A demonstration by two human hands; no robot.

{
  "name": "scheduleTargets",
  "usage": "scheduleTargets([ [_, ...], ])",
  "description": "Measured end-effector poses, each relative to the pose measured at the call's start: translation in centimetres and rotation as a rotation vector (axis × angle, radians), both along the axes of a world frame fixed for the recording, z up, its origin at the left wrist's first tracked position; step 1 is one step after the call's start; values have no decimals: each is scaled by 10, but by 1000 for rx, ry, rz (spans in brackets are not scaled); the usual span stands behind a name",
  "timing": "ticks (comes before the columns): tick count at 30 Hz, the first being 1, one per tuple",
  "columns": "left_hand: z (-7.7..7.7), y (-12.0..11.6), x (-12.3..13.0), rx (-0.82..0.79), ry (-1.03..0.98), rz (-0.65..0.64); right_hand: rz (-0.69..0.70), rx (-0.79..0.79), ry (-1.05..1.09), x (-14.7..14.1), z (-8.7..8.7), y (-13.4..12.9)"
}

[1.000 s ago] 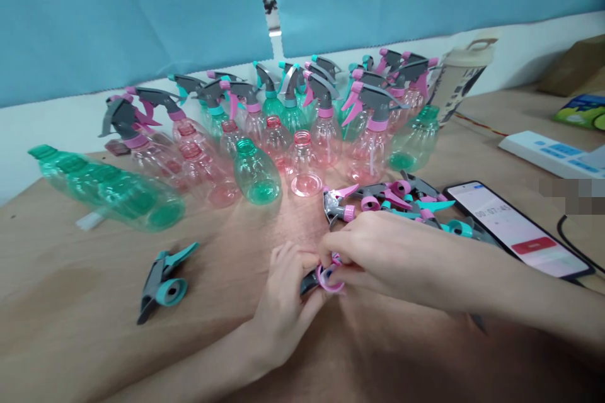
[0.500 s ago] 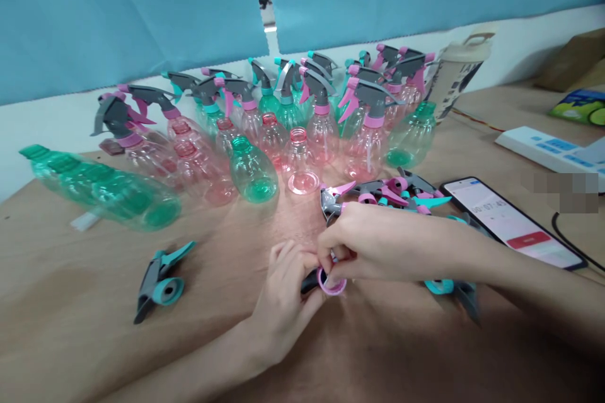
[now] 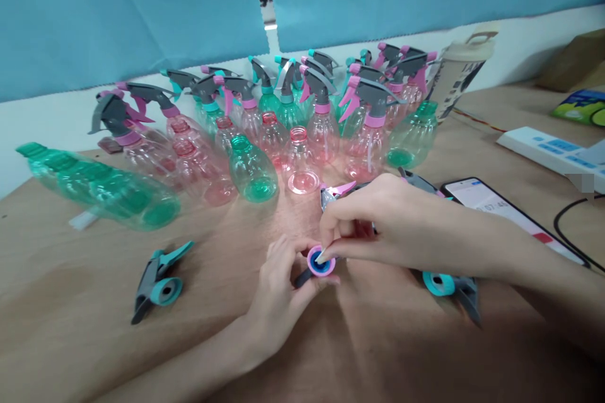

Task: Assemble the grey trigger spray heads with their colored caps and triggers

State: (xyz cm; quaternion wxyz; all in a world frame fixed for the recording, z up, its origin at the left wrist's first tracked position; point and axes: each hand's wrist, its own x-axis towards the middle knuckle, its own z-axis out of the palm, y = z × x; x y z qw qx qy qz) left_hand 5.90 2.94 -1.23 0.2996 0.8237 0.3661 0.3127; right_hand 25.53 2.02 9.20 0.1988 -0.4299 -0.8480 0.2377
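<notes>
My left hand (image 3: 278, 286) is closed around a spray trigger head with a pink collar (image 3: 333, 262), its open underside facing up and showing blue inside. Over that opening, my right hand (image 3: 362, 223) pinches a small white piece (image 3: 321, 257) between thumb and forefinger, its tip inside the collar. Its exact kind is too small to tell. To the left lies a grey and teal spray head (image 3: 158, 283) on its side; another teal-collared spray head (image 3: 439, 283) rests below my right forearm. Several more loose spray heads (image 3: 418, 181) are partly hidden behind my right hand.
Clear pink bottles (image 3: 302, 167) and green bottles (image 3: 255, 176) stand beyond my hands, many with spray heads fitted. Green bottles (image 3: 108, 192) lie at the left. A phone (image 3: 496, 208), a white power strip (image 3: 543, 148) and a tall cup (image 3: 460, 75) are at the right.
My left hand has tilted the spray head so its opening faces me more and shows blue inside. My right hand has drawn slightly up and right, and the white piece now shows.
</notes>
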Motion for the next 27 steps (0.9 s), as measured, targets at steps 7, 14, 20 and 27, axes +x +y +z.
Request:
scheduleTargets([
  [7,1,0,0,9,-38,-23,33,137,-58,-5,-14,0],
  [14,4,-1,1,66,-47,-58,136,-28,-124,-5,-14,2],
  [20,2,-1,1,131,-18,-54,213,-203,-101,3,-12,3],
  [27,4,-1,2,157,-16,-46,88,-2,-120,2,-7,1],
])
